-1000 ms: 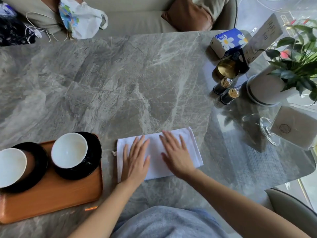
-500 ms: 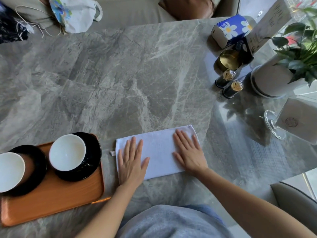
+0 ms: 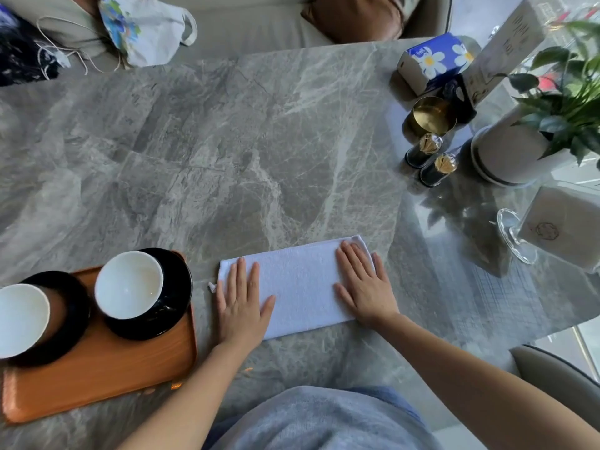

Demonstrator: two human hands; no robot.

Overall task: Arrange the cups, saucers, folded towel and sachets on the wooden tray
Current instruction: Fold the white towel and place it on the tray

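While both of your hands lie flat on the white towel (image 3: 302, 287), you are on the towel step of the job. Your left hand (image 3: 242, 306) sits on the end of the towel that is just beside the wooden tray (image 3: 97, 384). Your right hand (image 3: 365, 284) sits on the far end. The fingers of both hands are stretched out and only a little apart, and they press down. They do not pinch anything.

The towel is a long folded strip on the grey stone table (image 3: 227, 141), near your body. It is not on the tray yet. Two white cups, the right cup (image 3: 128, 284) and the left cup (image 3: 21, 319), already sit on black saucers (image 3: 168, 306) on the tray. You cannot see any sachets for sure.

Next, you will likely need to fold the towel smaller or lift it by its ends, and then put it on the bare front part of the tray. Take care not to bump the cups.

A second ago your hands were close together in the middle of the towel. Now they are far apart, one at each end, so it looks like you smoothed the towel flat.
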